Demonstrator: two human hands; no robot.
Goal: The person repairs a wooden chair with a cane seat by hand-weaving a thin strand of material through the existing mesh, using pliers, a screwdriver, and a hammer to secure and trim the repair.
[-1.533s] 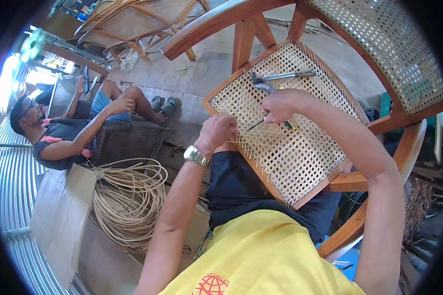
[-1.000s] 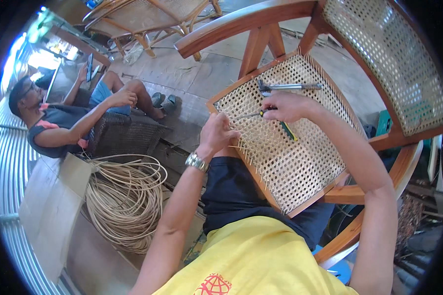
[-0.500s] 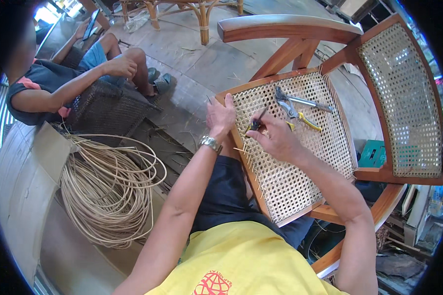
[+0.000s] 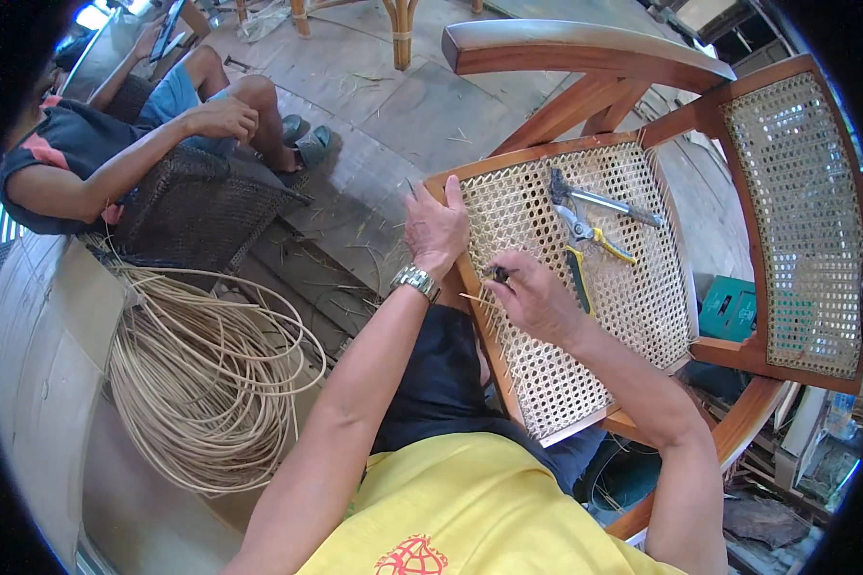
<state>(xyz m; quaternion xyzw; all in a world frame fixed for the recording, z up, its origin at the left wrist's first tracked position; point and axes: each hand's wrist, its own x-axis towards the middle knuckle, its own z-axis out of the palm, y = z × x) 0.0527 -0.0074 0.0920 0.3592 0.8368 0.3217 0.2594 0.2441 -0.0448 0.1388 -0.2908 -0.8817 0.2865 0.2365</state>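
A wooden chair with a woven cane seat [image 4: 585,316] lies across my lap. My left hand [image 4: 435,228] wraps round the left corner of the seat's wooden frame, thumb on top; a thin dark tip pokes out beside its fingers. Over the cane near that frame, my right hand [image 4: 539,299] is closed on a small black tool [image 4: 498,274], mostly hidden by the fingers. Loose cane ends [image 4: 479,300] stick out along the left frame. Lying on the seat beyond my right hand are a hammer [image 4: 609,203] and pruning shears [image 4: 577,230] with yellow-and-black handles.
A big coil of rattan cane [image 4: 211,383] sits at my left. Behind it another person [image 4: 115,172] sits on a dark woven chair [image 4: 201,211], holding a phone. The chair's armrest [image 4: 585,53] and caned backrest [image 4: 796,230] rise at the far right, near a green case [image 4: 729,309].
My right hand has drawn slightly nearer to me and turned, so the tool's dark shaft no longer shows. More of the shears' handle is uncovered. My left hand keeps its hold.
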